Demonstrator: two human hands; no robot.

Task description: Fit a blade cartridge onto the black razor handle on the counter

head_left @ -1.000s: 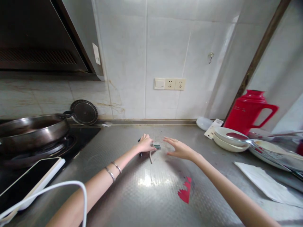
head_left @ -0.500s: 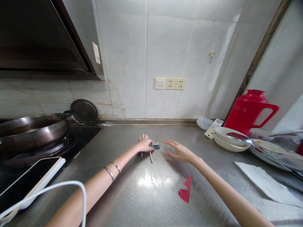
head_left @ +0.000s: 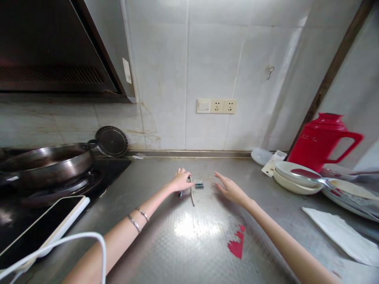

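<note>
My left hand (head_left: 180, 181) rests low over the steel counter (head_left: 154, 244), its fingers curled over something mostly hidden; a dark, shiny bit shows beneath the palm. Beside its thumb lies a short grey cord-like piece (head_left: 192, 196), which the fingertips appear to touch. Just right of those fingertips sits a small flat green piece (head_left: 199, 185), too small to name. On the other side of it, my right hand (head_left: 232, 189) hovers with fingers stretched out and holds nothing. A torn red scrap (head_left: 237, 243) lies nearer to me.
A pan (head_left: 50, 161) stands on the stove at left, with a phone-like device (head_left: 50, 225) and white cable (head_left: 94, 235) closer in. At right are stacked bowls (head_left: 296, 183), a red thermos jug (head_left: 321, 140) and a white sheet (head_left: 340, 234). The tiled wall has sockets (head_left: 223, 106).
The view has swung slightly left. My left hand has drawn a little left of the green piece, which shows more fully. My right hand has shifted slightly right, still open.
</note>
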